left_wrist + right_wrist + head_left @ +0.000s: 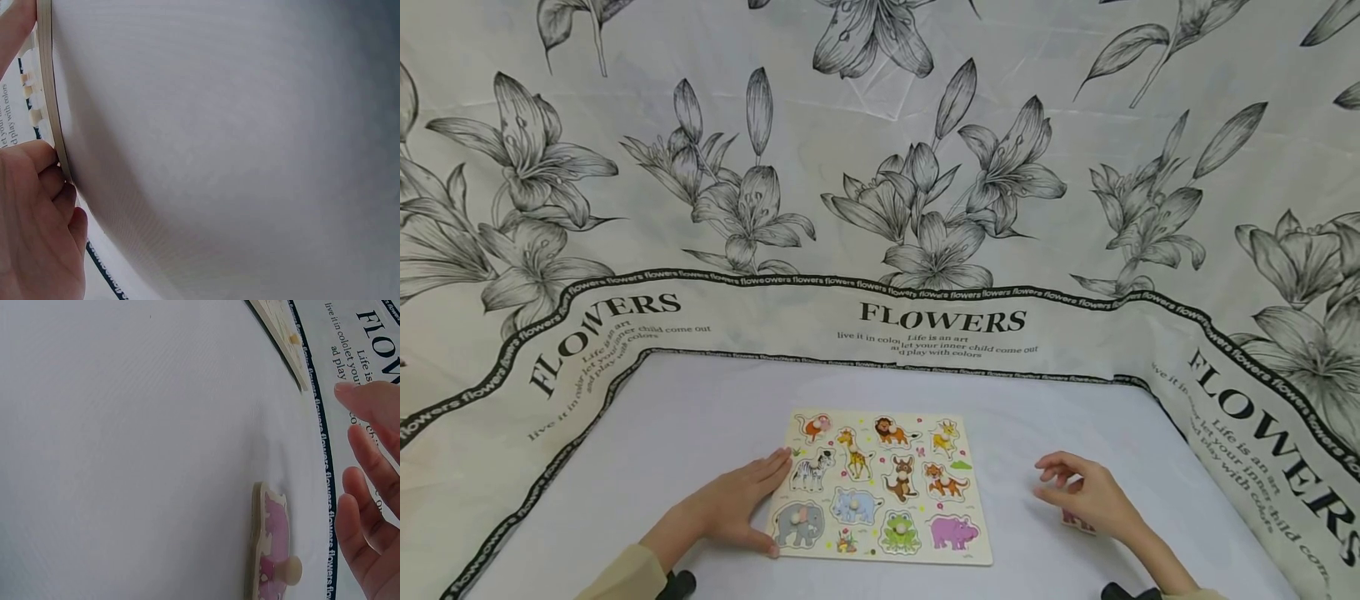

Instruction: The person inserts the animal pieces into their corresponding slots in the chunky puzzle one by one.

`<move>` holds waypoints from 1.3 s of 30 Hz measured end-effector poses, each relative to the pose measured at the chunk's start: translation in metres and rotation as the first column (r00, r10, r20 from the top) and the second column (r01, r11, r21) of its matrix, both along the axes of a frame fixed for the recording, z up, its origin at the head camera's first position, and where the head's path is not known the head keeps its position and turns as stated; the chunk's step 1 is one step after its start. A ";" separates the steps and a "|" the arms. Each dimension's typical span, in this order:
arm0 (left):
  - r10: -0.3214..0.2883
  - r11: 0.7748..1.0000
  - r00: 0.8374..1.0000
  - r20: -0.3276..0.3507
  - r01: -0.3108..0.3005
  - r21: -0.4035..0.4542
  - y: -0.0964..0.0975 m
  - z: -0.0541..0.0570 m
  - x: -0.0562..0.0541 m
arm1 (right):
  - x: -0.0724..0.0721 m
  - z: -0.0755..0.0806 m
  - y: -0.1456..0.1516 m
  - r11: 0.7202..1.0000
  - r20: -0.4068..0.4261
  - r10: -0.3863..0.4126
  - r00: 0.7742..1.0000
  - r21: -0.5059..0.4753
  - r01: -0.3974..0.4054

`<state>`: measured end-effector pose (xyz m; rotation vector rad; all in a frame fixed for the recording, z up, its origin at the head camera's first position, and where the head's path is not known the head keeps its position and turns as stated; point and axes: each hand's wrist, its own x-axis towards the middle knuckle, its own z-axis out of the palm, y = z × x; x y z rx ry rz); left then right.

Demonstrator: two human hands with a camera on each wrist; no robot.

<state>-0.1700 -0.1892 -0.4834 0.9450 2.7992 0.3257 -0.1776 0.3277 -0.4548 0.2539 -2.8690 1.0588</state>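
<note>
A flat wooden animal puzzle board point(917, 508) lies on the white table, with a grey elephant, a green frog, a zebra, a giraffe and several other animals on it. My left hand point(741, 500) rests against its left edge, thumb near the lower corner and fingers farther up. In the left wrist view, the fingers point(53, 175) touch the side of the board point(47, 81). To the right of the board my right hand point(1093, 496) hovers with nothing between its loosely bent fingers. Below it lies a loose pink-purple puzzle piece point(275, 537) with a round wooden knob, partly hidden by the hand in the head view.
A white cloth point(700, 408) covers the table. Behind it and along both sides rises a fabric backdrop point(940, 317) printed with lilies and the word FLOWERS, edged by a black lettered band.
</note>
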 end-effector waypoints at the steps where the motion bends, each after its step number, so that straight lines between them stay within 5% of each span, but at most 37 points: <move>1: -0.003 1.000 1.000 -0.003 0.003 0.002 0.000 0.000 0.000 | 0.000 0.000 0.002 1.000 0.000 -0.004 1.000 -0.001 0.004; 15: -0.004 1.000 1.000 -0.007 0.004 0.012 -0.001 0.001 -0.001 | 0.005 -0.002 0.032 0.998 -0.101 0.052 0.994 -0.020 -0.054; 30: 0.005 1.000 1.000 0.004 -0.005 0.009 0.001 -0.001 -0.002 | 0.005 -0.015 0.070 0.965 0.033 0.232 0.972 -0.135 -0.226; 39: -0.003 1.000 1.000 -0.009 0.003 0.016 0.001 0.000 -0.001 | 0.006 -0.022 0.081 0.943 0.096 0.284 0.954 -0.208 -0.260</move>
